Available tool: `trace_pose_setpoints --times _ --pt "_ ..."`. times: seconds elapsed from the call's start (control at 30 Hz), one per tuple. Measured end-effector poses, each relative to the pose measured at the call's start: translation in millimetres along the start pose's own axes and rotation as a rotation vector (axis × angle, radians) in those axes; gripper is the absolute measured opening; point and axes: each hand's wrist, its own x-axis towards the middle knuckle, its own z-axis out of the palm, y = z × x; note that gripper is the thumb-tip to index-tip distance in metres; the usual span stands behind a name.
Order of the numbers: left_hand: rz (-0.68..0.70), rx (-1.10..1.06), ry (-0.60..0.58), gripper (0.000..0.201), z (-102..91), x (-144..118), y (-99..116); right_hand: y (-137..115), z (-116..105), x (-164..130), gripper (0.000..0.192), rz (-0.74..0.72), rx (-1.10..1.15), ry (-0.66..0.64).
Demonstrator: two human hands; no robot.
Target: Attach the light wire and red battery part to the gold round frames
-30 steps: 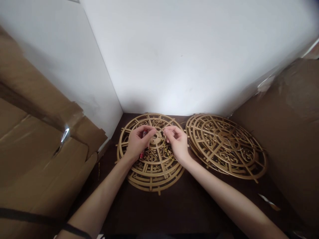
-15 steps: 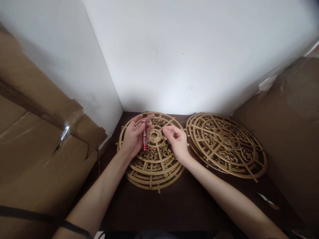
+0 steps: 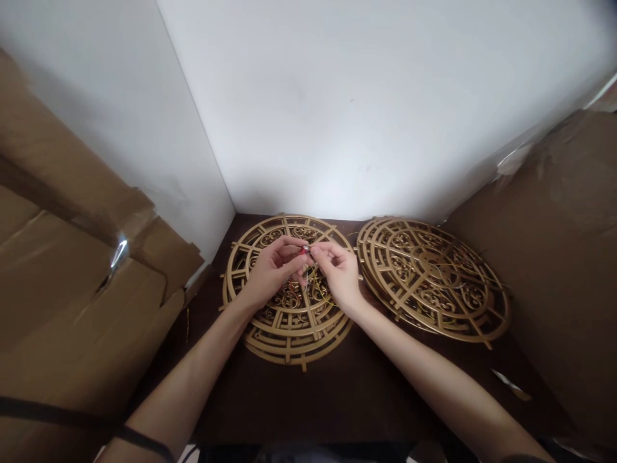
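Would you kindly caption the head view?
Both hands, left hand and right hand, pinch a red lighter above a gold fretwork disc.

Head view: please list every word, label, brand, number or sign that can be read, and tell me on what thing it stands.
None can be read.
The small red thing between the left hand and the right hand: almost hidden, no print legible.
The two golden cut-out discs: ornament only, no letters.
The cardboard boxes: no print visible.

I count two stacks of gold fretwork discs, one on the left (image 3: 289,321) and one on the right (image 3: 434,276), one small red tube (image 3: 303,251), and my two hands.
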Motion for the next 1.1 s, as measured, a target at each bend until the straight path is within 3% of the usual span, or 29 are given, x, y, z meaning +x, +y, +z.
trace_pose_setpoints --times 1.1 --pt "0.031 0.043 -0.074 0.028 -1.5 -0.5 -2.0 -0.5 -1.5 0.5 0.011 -0.003 -0.042 0.021"
